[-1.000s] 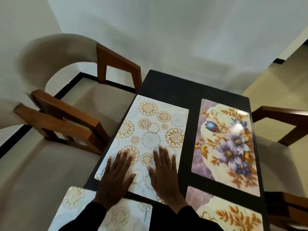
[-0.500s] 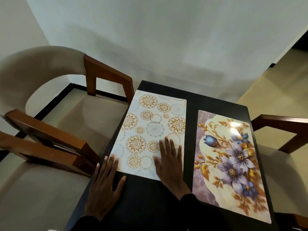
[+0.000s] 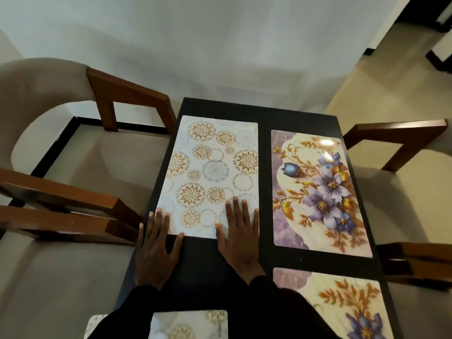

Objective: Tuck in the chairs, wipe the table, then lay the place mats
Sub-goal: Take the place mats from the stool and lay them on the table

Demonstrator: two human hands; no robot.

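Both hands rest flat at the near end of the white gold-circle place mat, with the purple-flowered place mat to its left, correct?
No: the head view shows the purple-flowered place mat lying to the right of the white gold-circle place mat. The left hand and right hand do rest flat at its near end.

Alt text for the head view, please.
The left hand and right hand rest flat on the near edge of a white-and-gold place mat on a dark table. Two purple floral mats lie to its right; wooden chairs stand at both sides.
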